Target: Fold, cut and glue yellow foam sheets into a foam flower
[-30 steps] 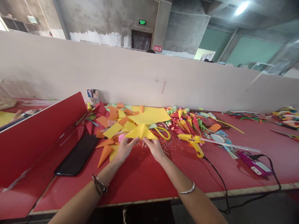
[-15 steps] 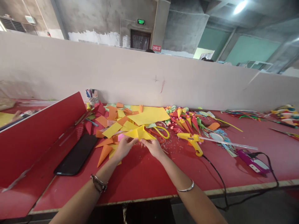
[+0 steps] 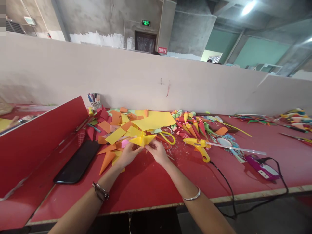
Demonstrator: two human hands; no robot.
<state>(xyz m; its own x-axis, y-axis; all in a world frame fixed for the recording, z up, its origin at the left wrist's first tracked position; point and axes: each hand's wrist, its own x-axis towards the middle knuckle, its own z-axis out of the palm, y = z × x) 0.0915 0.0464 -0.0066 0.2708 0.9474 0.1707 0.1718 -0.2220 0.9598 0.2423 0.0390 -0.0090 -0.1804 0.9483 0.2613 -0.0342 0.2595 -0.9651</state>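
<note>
At the centre of the frame, the left hand (image 3: pixel 128 154) and right hand (image 3: pixel 158 152) hold the near edge of a paper piece (image 3: pixel 143 139) above the table (image 3: pixel 151 188). Scraps (image 3: pixel 115 136) lie beyond and left of it; a pen cup (image 3: pixel 95 104) stands behind them. A phone (image 3: pixel 77 162) lies at lower left, right of the divider (image 3: pixel 46 143). Right of centre, a glue gun (image 3: pixel 201 149) lies before paper cones (image 3: pixel 192 127); farther right lies a socket block (image 3: pixel 262 167). A partition (image 3: pixel 122 81) rises behind everything on the table.

Pale partition (image 3: pixel 126 78) running right across behind the red tabletop (image 3: pixel 148 188)! Beyond it, rough grey wall (image 3: pixel 97 16), a green exit sign (image 3: pixel 146 22) glowing above a dark door (image 3: pixel 145 43), and a ceiling light (image 3: pixel 249 7) blazing.
</note>
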